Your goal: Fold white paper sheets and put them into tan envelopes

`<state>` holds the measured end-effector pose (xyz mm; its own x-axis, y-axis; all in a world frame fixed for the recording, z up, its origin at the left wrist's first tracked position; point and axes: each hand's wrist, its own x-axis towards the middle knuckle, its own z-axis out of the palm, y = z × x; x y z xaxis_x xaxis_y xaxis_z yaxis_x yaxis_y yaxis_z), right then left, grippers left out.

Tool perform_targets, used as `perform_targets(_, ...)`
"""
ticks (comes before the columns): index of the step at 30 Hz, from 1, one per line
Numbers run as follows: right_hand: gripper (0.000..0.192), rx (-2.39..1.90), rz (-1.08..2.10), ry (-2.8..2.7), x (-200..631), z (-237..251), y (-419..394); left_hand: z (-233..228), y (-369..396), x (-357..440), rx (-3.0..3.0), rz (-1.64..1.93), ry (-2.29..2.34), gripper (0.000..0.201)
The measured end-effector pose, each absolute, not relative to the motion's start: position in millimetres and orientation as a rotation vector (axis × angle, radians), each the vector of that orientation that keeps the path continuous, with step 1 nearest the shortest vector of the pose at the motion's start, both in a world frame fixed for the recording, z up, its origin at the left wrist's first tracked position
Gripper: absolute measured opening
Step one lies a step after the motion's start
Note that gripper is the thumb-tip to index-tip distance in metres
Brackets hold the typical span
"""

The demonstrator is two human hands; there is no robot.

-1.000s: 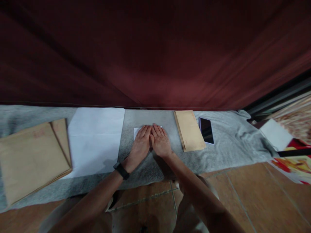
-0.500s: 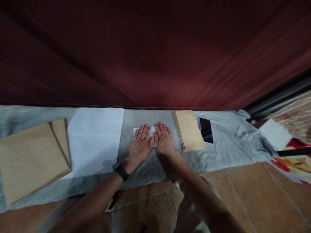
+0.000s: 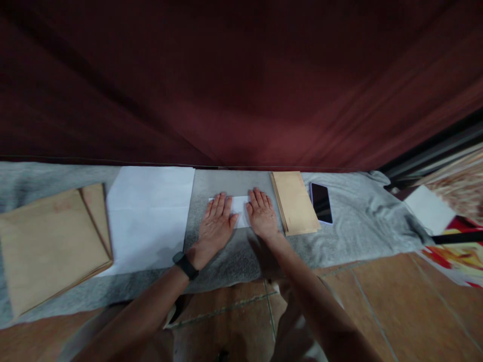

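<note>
A small folded white paper (image 3: 240,207) lies on the grey cloth in front of me, partly covered by both hands. My left hand (image 3: 216,221) rests flat on its left end, fingers stretched out and pointing away from me. On the right end my right hand (image 3: 263,213) lies flat too, fingers extended. Between the two thumbs the middle of the paper shows. Just right of my right hand sits a stack of small tan envelopes (image 3: 296,202). Large white sheets (image 3: 151,216) lie to the left of my left hand.
Large brown envelopes (image 3: 53,246) overlap the white sheets at far left. A phone (image 3: 321,203) lies right of the small envelopes. The grey cloth (image 3: 362,216) covers the narrow surface, a dark red curtain (image 3: 241,100) hangs behind it, and tiled floor (image 3: 422,301) shows below.
My hands have slid apart over the folded paper, the right one moving rightward, so more of the paper's middle shows. Both remain flat.
</note>
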<state>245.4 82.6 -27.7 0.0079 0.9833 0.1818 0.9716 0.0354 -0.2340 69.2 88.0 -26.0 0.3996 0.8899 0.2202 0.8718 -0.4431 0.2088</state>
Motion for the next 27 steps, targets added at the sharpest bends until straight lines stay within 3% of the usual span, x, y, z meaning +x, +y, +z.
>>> perform_targets(12, 0.053, -2.047, 0.033, -1.929, 252.2, -26.6, 86.3, -20.9, 89.7, 57.4, 2.521, 0.447, 1.69, 0.062)
perform_targets(19, 0.054, -1.82, 0.137, -2.051, 232.4, -14.5, 86.1, -20.2, 89.6, 60.0, 2.502, 0.428, 1.732, 0.061)
perform_targets(27, 0.051, -1.691, 0.229, -2.203, 210.4, -21.8, 76.5, -19.2, 100.1, 64.8, 2.445, 0.651, 1.63, 0.058)
